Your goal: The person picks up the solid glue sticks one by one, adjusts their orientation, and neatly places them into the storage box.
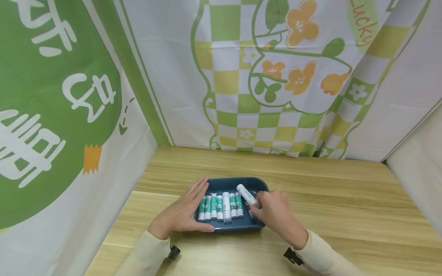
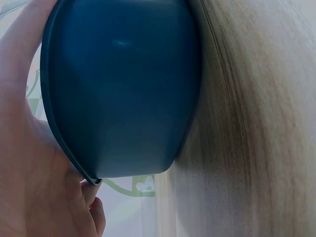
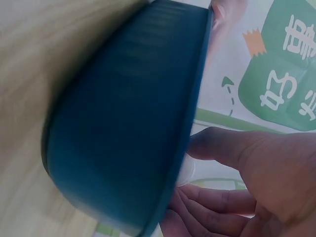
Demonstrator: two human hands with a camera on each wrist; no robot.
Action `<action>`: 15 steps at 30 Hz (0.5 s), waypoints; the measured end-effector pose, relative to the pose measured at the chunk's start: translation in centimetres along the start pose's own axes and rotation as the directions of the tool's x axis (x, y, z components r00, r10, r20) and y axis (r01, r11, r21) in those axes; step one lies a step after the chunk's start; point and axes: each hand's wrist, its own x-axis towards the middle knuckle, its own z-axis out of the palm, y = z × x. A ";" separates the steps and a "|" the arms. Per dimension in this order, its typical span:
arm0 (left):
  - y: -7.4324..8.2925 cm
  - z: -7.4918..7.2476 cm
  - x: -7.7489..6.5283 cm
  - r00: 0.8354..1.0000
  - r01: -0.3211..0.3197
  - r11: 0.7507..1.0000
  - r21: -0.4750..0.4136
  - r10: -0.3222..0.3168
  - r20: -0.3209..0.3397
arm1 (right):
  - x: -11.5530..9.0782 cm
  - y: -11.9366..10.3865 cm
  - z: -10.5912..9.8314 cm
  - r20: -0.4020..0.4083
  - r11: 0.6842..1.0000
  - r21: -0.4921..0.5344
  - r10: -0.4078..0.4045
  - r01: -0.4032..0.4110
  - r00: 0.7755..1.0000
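A dark blue tray [image 1: 238,226] stands on the wooden table, with a row of white-and-green glue sticks [image 1: 214,207] lying side by side in it. One mostly white stick [image 1: 226,207] lies within that row. My left hand [image 1: 183,212] spans the tray's left end, fingers straight at the far rim and thumb along the near one. At the right end my right hand [image 1: 276,211] pinches a white glue stick [image 1: 246,193], which is tilted over the tray. Beneath it lies another tube [image 1: 249,210] with a dark label, partly hidden by the hand.
The wooden table [image 1: 345,199] reaches back to a printed curtain [image 1: 228,76]. More fabric [image 1: 131,161] hangs along the left side, and a pale cloth [image 1: 421,153] closes off the right.
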 end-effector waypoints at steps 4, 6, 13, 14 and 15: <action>0.0 0.0 0.0 1.000 -0.004 1.000 0.001 0.004 -0.001 | 0.0 -0.2 0.7 -0.006 1.000 -0.011 -0.009 0.009 1.000; 0.0 0.1 0.0 1.000 -0.006 1.000 0.004 0.006 -0.001 | 0.0 -0.2 1.1 -0.018 1.000 -0.027 -0.005 0.004 1.000; 0.0 0.1 0.0 1.000 -0.006 1.000 0.003 0.006 0.000 | 0.1 -0.6 1.9 -0.017 0.996 -0.076 0.037 -0.038 0.999; 0.0 0.0 0.0 1.000 -0.007 1.000 0.004 0.007 -0.001 | 0.2 -0.6 1.9 -0.014 0.996 -0.082 0.037 -0.038 0.999; 0.0 0.0 0.0 1.000 -0.008 1.000 0.004 0.008 -0.002 | 0.2 -0.7 2.0 -0.009 0.995 -0.087 0.039 -0.040 0.999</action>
